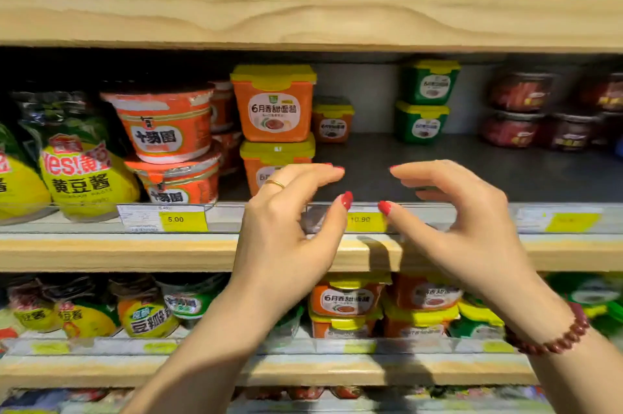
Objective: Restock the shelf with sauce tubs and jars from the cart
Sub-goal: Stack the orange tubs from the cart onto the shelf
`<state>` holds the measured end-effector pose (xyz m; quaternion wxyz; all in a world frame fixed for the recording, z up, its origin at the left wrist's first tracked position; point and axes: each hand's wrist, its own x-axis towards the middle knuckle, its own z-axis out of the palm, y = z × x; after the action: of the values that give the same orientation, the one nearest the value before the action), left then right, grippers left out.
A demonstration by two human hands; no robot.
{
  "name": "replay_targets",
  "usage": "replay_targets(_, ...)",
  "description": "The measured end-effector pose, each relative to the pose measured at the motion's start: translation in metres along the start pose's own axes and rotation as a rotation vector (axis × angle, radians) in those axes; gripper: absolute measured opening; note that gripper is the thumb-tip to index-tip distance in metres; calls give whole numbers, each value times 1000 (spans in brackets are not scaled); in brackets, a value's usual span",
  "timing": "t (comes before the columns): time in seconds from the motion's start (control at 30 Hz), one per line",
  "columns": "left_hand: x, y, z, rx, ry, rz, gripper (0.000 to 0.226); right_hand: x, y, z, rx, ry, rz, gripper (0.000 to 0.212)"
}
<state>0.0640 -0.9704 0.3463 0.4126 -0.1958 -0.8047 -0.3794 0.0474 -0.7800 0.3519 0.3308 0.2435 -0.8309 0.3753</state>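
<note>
So both hands are up in front of the middle shelf [472, 174] and neither is holding anything: the left hand [286, 225] and right hand [468, 221] sit side by side with fingers loosely curved, thumbs pointing at each other, and a small gap between them right over the 10.90 price tag [365, 220]. The left one has a ring [274, 183], and the right wrist has a red bead bracelet [556, 339]. As for the sauce stuff, there's a stack of two orange tubs [273, 106] with yellow lids just behind the left fingers (can't tell if they're touching the bottom one), a smaller orange tub [333, 123] further back, and two green tubs [429, 83] stacked at the rear. Dark red jars [521, 110] are off to the right. Round orange bowls [165, 127] and yellow pouches [84, 177] fill the left side. More orange tubs sit on the lower shelf [347, 300].
</note>
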Motion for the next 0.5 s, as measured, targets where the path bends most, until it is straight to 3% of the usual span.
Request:
replay_targets(0.13,-16,23,40,-175,-106,107,27,-54,21,-39,-122,151,57,25)
replay_targets(0.5,-60,132,197,-421,-421,390,30,-204,68,-170,-546,269,431,28)
